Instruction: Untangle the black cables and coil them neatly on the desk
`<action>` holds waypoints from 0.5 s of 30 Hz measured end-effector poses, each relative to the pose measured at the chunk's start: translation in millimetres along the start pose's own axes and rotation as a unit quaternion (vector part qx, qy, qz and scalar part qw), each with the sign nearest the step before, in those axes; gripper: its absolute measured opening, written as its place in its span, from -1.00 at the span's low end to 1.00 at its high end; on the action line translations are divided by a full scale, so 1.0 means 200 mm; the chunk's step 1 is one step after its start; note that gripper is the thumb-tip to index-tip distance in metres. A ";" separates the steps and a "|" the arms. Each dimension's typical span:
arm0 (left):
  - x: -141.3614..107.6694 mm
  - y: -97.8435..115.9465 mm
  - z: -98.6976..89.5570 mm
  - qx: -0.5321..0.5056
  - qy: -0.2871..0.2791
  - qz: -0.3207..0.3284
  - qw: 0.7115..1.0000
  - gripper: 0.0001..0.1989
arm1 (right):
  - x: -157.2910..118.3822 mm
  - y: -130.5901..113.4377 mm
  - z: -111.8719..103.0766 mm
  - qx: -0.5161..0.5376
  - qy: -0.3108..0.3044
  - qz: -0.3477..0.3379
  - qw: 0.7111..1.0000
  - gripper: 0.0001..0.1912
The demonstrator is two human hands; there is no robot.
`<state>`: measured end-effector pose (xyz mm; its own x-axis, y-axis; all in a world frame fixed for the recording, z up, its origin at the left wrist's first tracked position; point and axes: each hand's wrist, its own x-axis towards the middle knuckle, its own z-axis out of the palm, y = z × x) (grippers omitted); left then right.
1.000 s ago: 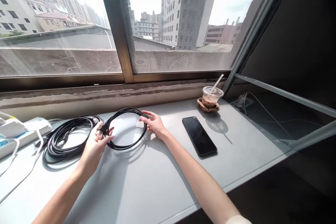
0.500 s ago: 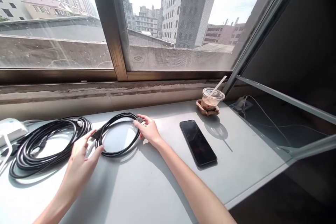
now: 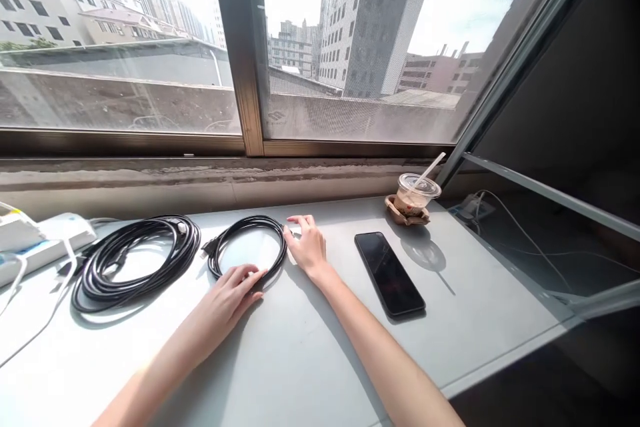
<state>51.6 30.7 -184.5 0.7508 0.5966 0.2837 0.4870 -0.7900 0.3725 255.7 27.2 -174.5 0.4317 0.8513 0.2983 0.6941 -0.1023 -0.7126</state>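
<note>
A small coil of black cable (image 3: 245, 221) lies on the table with a black plug (image 3: 209, 248) at its left side. My left hand (image 3: 233, 290) rests at the near edge of this coil, its fingers stretched over the strands and the thumb apart on the table side. At the coil's right edge is my right hand (image 3: 307, 243), thumb and index finger apart, their tips beside the strands. The cable end near that hand is mostly hidden by the fingers. A larger coil of black cable (image 3: 90, 280) lies to the left.
A black phone (image 3: 390, 273) lies right of my right hand. Behind it, a lidded drink cup (image 3: 417, 192) with a straw stands in a cardboard holder (image 3: 407, 219). White power strips (image 3: 65, 232) with cords sit at the far left. A metal frame (image 3: 550, 197) borders the table's right side.
My left hand has moved from the coil's left side to its near edge, leaving the plug there. My right hand's fingers have loosened at the right edge. The view has shifted slightly left.
</note>
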 end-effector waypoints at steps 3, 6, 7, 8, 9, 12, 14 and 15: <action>0.00 0.00 -0.03 0.039 -0.014 0.020 0.999 -0.63 | 0.00 0.01 -0.01 -0.057 0.005 -0.001 0.998 -0.75; 0.01 0.03 -0.07 0.056 -0.017 0.028 0.998 -0.65 | 0.01 0.02 -0.02 -0.118 -0.004 0.008 0.993 -0.74; 0.01 0.04 -0.08 0.061 -0.015 0.033 0.997 -0.65 | 0.02 0.03 -0.03 -0.140 -0.011 0.015 0.990 -0.73; 0.01 0.06 -0.08 0.067 -0.011 0.038 0.997 -0.66 | 0.02 0.03 -0.03 -0.161 -0.020 0.024 0.987 -0.72; 0.01 0.07 -0.08 0.073 -0.005 0.045 0.996 -0.67 | 0.03 0.04 -0.04 -0.178 -0.031 0.034 0.983 -0.72; 0.01 0.09 -0.08 0.084 0.032 0.073 0.993 -0.65 | 0.04 0.04 -0.04 -0.205 -0.057 0.053 0.976 -0.70; 0.00 0.10 -0.07 0.089 0.057 0.094 0.990 -0.64 | 0.04 0.04 -0.04 -0.209 -0.060 0.050 0.975 -0.70; 0.00 0.11 -0.07 0.090 0.064 0.105 0.988 -0.64 | 0.04 0.04 -0.04 -0.207 -0.059 0.049 0.975 -0.70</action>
<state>55.7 14.4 -163.2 0.7865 0.4205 0.4523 0.4065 -0.9038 0.1335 269.3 29.1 -172.3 0.4551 0.8778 0.1498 0.8369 -0.3642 -0.4086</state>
